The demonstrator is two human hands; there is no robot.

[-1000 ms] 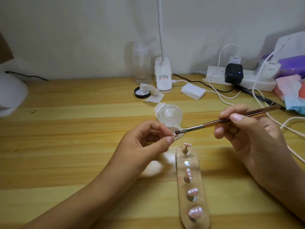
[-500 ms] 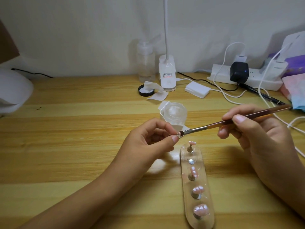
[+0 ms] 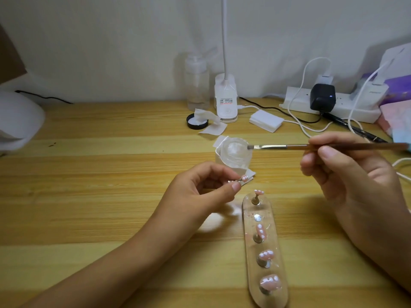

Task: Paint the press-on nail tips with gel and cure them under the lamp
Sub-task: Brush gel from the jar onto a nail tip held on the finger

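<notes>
One brush (image 3: 289,147), nail tip (image 3: 89,178), lamp label (image 3: 225,100) illegible

The yellow wooden table (image 3: 111,196) holds a long clear nail stand (image 3: 278,252) near the front, a little glass jar (image 3: 235,152) behind it, and at the back a black lid (image 3: 191,124), bottle (image 3: 197,85), lamp base (image 3: 225,103), power strip (image 3: 347,111)

a single view, worn on the person's head, looks forward and down across the wooden tabletop (image 3: 89,174) toward the white wall (image 3: 111,41) at its far edge. it sits close to the work: the left hand (image 3: 200,194) and right hand (image 3: 351,178) fill the lower middle of the frame (both forearms (image 3: 106,270) enter from the bottom corners), and the wall takes the upper third.
</notes>
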